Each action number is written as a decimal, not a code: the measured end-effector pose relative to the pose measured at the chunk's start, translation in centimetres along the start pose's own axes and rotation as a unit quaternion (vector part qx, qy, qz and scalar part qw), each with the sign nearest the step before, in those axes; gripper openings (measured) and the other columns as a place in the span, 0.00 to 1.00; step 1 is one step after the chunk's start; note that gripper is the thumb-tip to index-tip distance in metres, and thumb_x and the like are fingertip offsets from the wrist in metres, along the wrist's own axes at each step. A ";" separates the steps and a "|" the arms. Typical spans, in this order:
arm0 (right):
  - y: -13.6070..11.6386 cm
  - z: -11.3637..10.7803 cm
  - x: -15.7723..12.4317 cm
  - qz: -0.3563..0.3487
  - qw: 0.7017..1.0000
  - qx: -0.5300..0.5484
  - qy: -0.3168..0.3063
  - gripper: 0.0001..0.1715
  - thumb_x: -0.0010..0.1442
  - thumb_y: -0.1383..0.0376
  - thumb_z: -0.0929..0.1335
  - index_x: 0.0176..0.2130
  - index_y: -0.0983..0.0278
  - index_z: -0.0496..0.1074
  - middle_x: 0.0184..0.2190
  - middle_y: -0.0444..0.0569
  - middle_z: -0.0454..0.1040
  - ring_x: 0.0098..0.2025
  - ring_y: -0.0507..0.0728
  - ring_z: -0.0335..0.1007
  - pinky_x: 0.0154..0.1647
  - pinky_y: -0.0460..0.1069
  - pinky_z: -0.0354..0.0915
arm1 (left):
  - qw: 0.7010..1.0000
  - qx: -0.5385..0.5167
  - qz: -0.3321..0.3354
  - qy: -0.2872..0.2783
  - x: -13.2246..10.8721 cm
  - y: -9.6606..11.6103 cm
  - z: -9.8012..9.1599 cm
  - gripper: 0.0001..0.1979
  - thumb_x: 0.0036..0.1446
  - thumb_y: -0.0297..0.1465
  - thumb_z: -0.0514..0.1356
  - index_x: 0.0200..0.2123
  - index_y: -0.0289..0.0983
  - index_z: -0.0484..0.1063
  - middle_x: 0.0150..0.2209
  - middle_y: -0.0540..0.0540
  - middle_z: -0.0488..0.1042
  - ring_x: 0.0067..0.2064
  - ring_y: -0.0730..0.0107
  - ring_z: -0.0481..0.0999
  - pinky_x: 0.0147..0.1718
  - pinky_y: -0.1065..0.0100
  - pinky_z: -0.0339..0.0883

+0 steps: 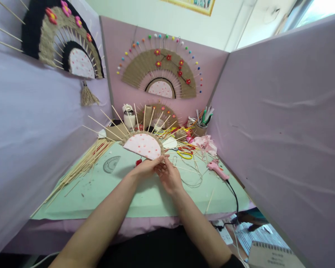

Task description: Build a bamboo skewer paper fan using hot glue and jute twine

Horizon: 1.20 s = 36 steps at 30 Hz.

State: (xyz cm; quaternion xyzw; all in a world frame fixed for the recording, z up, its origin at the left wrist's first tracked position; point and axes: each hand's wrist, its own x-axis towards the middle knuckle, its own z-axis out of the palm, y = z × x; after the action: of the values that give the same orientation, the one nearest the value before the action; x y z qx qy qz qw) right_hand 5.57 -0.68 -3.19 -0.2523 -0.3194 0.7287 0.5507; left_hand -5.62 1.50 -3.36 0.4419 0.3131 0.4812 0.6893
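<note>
A half-round craft fan (143, 145) with a pink dotted face, a jute rim and several bamboo sticks fanning out is held up over the green mat (111, 193). My left hand (147, 168) grips its lower right edge with the fingers curled round it. Pressed against the left one, my right hand (169, 175) has its fingers pinched at the same edge; what they hold is hidden. A small red piece (139, 162) lies just under the fan.
A bundle of bamboo sticks (80, 167) lies along the mat's left side. A pink glue gun (217, 169) with a black cord, yellow scissors (185, 153), a pen cup (200, 128) and a white bottle (129, 119) crowd the back. Finished fans hang on the purple partitions.
</note>
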 end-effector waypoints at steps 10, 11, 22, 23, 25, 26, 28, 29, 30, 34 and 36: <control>-0.4 0.6 1.4 -0.019 0.999 0.008 0.027 0.16 0.46 0.58 0.75 0.34 0.65 0.73 0.34 0.51 0.79 0.36 0.57 0.76 0.35 0.49 0.73 | 0.994 0.085 0.062 0.012 0.3 0.0 -0.4 0.26 0.46 0.49 0.65 0.42 0.35 0.73 0.42 0.40 0.76 0.49 0.61 0.73 0.50 0.62 0.63; -0.7 0.6 1.9 -0.034 0.999 0.006 0.036 0.16 0.46 0.59 0.75 0.33 0.65 0.73 0.34 0.51 0.79 0.36 0.57 0.76 0.35 0.49 0.73 | 0.993 0.102 0.063 0.014 0.3 0.0 -0.2 0.27 0.46 0.49 0.65 0.42 0.34 0.73 0.43 0.40 0.76 0.48 0.60 0.73 0.49 0.61 0.64; -2.4 -1.3 2.7 -0.191 0.971 -0.108 0.100 0.17 0.48 0.57 0.73 0.34 0.66 0.73 0.32 0.48 0.78 0.35 0.56 0.75 0.42 0.52 0.71 | 0.691 0.563 0.371 0.260 -0.4 0.8 1.7 0.21 0.55 0.26 0.56 0.54 0.39 0.68 0.60 0.37 0.63 0.64 0.54 0.56 0.62 0.52 0.46; -2.1 -1.2 2.4 -0.191 0.968 -0.130 0.093 0.17 0.49 0.56 0.73 0.35 0.66 0.74 0.32 0.48 0.78 0.35 0.55 0.75 0.41 0.51 0.71 | 0.670 0.589 0.371 0.256 -0.2 1.0 1.7 0.25 0.54 0.24 0.55 0.56 0.40 0.66 0.63 0.38 0.59 0.66 0.55 0.52 0.63 0.50 0.41; -1.5 -0.7 1.7 -0.197 0.960 -0.181 0.083 0.16 0.51 0.56 0.71 0.35 0.66 0.74 0.30 0.47 0.77 0.33 0.55 0.73 0.40 0.50 0.70 | 0.644 0.631 0.360 0.239 0.3 1.3 1.6 0.28 0.54 0.22 0.54 0.58 0.42 0.64 0.65 0.40 0.56 0.67 0.56 0.49 0.64 0.49 0.35; -1.3 -0.4 1.3 -0.205 0.954 -0.206 0.075 0.15 0.53 0.56 0.70 0.35 0.66 0.74 0.30 0.47 0.77 0.33 0.54 0.73 0.39 0.50 0.69 | 0.636 0.645 0.357 0.228 0.5 1.5 1.5 0.28 0.54 0.21 0.53 0.58 0.43 0.64 0.65 0.41 0.57 0.67 0.57 0.50 0.64 0.49 0.34; -1.4 0.2 0.3 -0.221 0.938 -0.263 0.044 0.14 0.55 0.57 0.69 0.37 0.64 0.75 0.33 0.47 0.78 0.36 0.55 0.72 0.40 0.49 0.68 | 0.628 0.650 0.371 0.212 0.5 1.8 1.2 0.27 0.56 0.22 0.51 0.58 0.43 0.65 0.63 0.42 0.61 0.66 0.60 0.55 0.64 0.51 0.36; -1.8 0.4 -0.4 -0.226 0.928 -0.294 0.021 0.14 0.56 0.57 0.69 0.39 0.63 0.76 0.36 0.48 0.78 0.40 0.56 0.72 0.41 0.49 0.67 | 0.624 0.647 0.387 0.207 0.3 1.9 1.0 0.26 0.57 0.22 0.50 0.58 0.43 0.65 0.62 0.41 0.63 0.65 0.61 0.57 0.64 0.51 0.38; -2.3 0.5 -1.2 -0.225 0.918 -0.327 -0.008 0.15 0.55 0.58 0.69 0.41 0.61 0.76 0.41 0.49 0.78 0.43 0.57 0.72 0.41 0.49 0.67 | 0.621 0.639 0.401 0.212 0.1 2.1 0.8 0.25 0.57 0.23 0.50 0.58 0.43 0.65 0.61 0.42 0.64 0.64 0.62 0.58 0.64 0.52 0.39; -5.9 -1.1 -5.3 -0.177 0.862 -0.459 -0.124 0.21 0.54 0.58 0.71 0.48 0.58 0.74 0.43 0.48 0.78 0.40 0.56 0.73 0.39 0.49 0.67 | 0.595 0.595 0.481 0.245 -0.8 2.7 -0.1 0.24 0.59 0.26 0.49 0.59 0.42 0.64 0.62 0.42 0.63 0.64 0.62 0.58 0.64 0.52 0.41; -8.3 -3.5 -7.2 -0.146 0.819 -0.536 -0.142 0.15 0.58 0.58 0.68 0.44 0.59 0.76 0.35 0.46 0.79 0.35 0.55 0.74 0.39 0.50 0.67 | 0.586 0.576 0.511 0.253 -0.9 2.9 -0.4 0.24 0.60 0.27 0.50 0.59 0.43 0.64 0.62 0.43 0.62 0.64 0.62 0.58 0.64 0.53 0.43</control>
State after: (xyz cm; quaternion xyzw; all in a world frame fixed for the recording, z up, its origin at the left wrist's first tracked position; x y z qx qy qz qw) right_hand 15.31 -5.39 0.78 -0.3521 -0.7671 0.3812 0.3773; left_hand -7.45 1.18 -0.85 0.6943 0.4090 0.5657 -0.1753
